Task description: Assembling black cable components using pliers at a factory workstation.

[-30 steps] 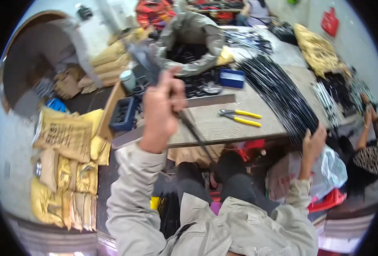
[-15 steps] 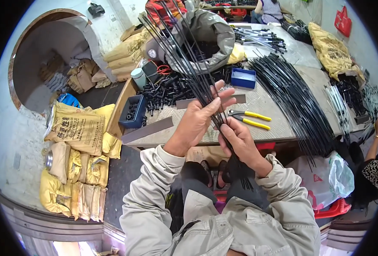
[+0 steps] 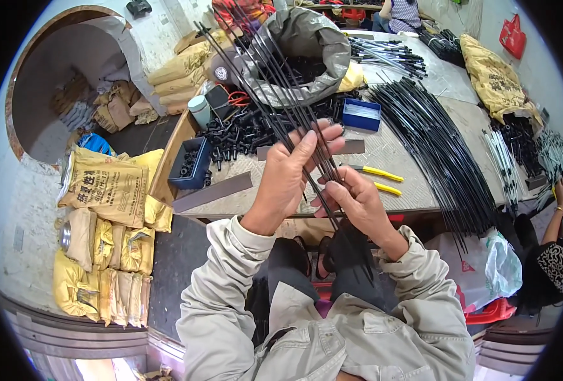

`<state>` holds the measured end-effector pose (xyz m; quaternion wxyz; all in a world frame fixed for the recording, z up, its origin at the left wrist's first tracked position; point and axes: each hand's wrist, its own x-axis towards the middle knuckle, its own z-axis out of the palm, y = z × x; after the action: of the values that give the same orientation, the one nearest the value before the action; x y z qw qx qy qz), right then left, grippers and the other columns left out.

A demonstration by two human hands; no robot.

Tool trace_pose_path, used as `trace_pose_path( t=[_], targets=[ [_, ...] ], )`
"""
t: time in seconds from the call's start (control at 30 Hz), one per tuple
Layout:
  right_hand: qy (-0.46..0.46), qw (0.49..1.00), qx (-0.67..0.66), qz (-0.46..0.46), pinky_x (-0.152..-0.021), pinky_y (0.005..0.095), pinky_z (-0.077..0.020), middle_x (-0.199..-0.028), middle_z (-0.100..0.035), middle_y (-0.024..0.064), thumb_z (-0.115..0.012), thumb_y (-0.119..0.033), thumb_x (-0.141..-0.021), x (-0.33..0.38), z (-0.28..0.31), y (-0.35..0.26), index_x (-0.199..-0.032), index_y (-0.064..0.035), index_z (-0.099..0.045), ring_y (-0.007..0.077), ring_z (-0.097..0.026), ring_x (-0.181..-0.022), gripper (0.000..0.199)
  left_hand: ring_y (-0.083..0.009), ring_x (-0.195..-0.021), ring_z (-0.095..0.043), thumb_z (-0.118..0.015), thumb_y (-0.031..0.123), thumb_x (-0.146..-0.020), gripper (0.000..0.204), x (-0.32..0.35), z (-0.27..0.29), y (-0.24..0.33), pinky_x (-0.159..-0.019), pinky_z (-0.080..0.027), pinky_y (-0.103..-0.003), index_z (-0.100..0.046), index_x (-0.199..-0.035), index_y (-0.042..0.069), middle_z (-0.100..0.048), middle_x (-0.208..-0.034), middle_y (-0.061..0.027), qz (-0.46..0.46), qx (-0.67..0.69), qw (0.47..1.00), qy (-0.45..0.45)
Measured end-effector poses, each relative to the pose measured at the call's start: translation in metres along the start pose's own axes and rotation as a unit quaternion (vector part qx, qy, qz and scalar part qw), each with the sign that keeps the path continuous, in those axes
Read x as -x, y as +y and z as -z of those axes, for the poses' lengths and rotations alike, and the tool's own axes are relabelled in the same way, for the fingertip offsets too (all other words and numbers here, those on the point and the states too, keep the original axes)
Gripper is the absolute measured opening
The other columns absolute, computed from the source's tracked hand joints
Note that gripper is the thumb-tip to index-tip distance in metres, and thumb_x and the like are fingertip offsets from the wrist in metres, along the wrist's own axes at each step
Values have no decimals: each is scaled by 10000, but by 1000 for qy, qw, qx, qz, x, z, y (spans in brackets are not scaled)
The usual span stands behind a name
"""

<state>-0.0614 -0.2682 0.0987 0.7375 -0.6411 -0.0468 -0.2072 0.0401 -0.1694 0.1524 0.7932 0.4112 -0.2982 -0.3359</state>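
A loose bundle of long thin black rods (image 3: 325, 166) slants through both my hands above the table's near edge. My left hand (image 3: 284, 184) clasps it from the left, thumb laid across the rods and fingertips behind them. Lower down, my right hand (image 3: 361, 206) pinches the rods between thumb and fingers. Their upper ends fan out toward the upper left; the lower ends hang over my legs. Just beyond my right hand lie pliers with yellow handles (image 3: 383, 172), partly hidden by the fingers.
A large pile of black rods (image 3: 434, 152) covers the table's right side. Black fittings (image 3: 237, 136) lie heaped at left, near a dark blue bin (image 3: 197, 174). Behind stand a small blue box (image 3: 361, 124) and an open grey sack (image 3: 329, 38). Another person's arm (image 3: 553, 222) shows at far right.
The rods in my hands have spread apart a little. My left thumb has shifted up along them, and the right hand has moved slightly. The whole view has turned a little.
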Motion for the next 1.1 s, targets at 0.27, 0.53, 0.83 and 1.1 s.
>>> trace_pose_path(
  t=[0.27,0.53,0.83,1.1],
  targets=[
    [20,997,-55,-48,-624,242,-516,-824,-608,88,-519,-124,-885,-14,-2,0,-1026,9,-468,143,-618,-689,200,-269,-1152,-478,-424,83,-913,371,-8,9,-2,-955,-410,-356,-378,-1257,-49,-464,-1254,-197,-17,60,998,-6],
    [9,999,-27,28,-642,246,-520,-825,-599,81,-442,-124,-924,-26,-4,0,-998,8,-475,133,-614,-707,155,-232,-1042,-555,-412,134,-933,288,-1,4,4,-881,-465,-319,-471,-1146,-50,-548,-1143,-175,4,-4,1000,9],
    [-29,999,-9,-43,-404,157,-262,-617,-462,-38,-403,-180,-947,-7,-23,-12,-1014,-33,-494,11,-348,-451,185,-204,-790,-641,-430,347,-929,432,4,-1,7,-632,-522,-263,-503,-1109,-39,-620,-983,-155,-40,-132,989,62],
    [-140,978,-33,-149,-489,188,-461,-778,-603,89,-412,-102,-929,0,0,-45,-1008,7,-478,101,-575,-531,150,-184,-916,-591,-701,49,-702,512,38,25,20,-777,-455,-277,-482,-1161,-7,-600,-1041,-133,-306,-555,756,162]
  ],
)
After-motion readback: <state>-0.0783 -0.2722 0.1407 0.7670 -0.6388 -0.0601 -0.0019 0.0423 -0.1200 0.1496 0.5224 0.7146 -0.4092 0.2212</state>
